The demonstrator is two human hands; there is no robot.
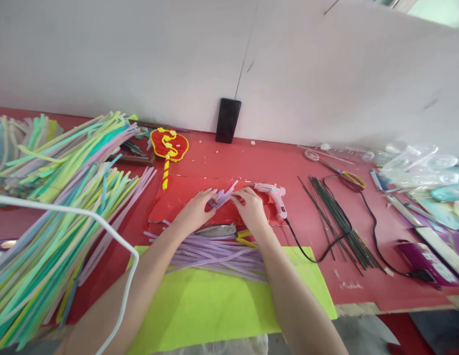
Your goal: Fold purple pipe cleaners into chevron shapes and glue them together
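My left hand (194, 211) and my right hand (251, 209) meet over a red sheet (166, 202), both closed on a small bundle of short lilac pipe cleaners (222, 197) that fans upward between the fingertips. Just below my wrists lies a loose pile of long lilac pipe cleaners (218, 254), partly on a lime-green sheet (214, 301). Scissors with yellow handles (229, 231) lie between my forearms. A pink glue gun (276, 197) rests right of my right hand.
Large heaps of pastel pipe cleaners (48, 207) fill the left. A red and yellow fan-shaped ornament (169, 145), a black phone (228, 120) against the wall, green wire stems (335, 222), black cable, more scissors (344, 175) and clear plastic packaging (418, 162) lie on the red table.
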